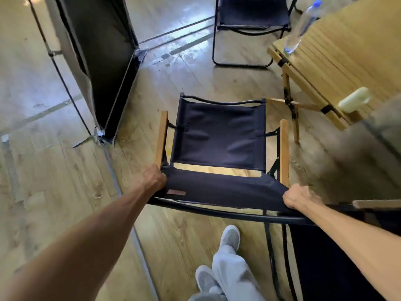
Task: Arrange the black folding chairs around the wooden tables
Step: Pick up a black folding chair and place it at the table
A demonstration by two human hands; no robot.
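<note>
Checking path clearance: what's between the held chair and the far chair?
Head view: bare wood floor between the held chair and far chair; table corner alongside.

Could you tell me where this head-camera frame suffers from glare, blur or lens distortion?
Head view: bright glare washes the wooden floor beyond the held folding chair; the right edge smears, blurring the wooden table corner and a pale object on it; the water bottle is streaked; wide-angle distortion bends the floor seams. Left hand and right hand stay fairly sharp.
</note>
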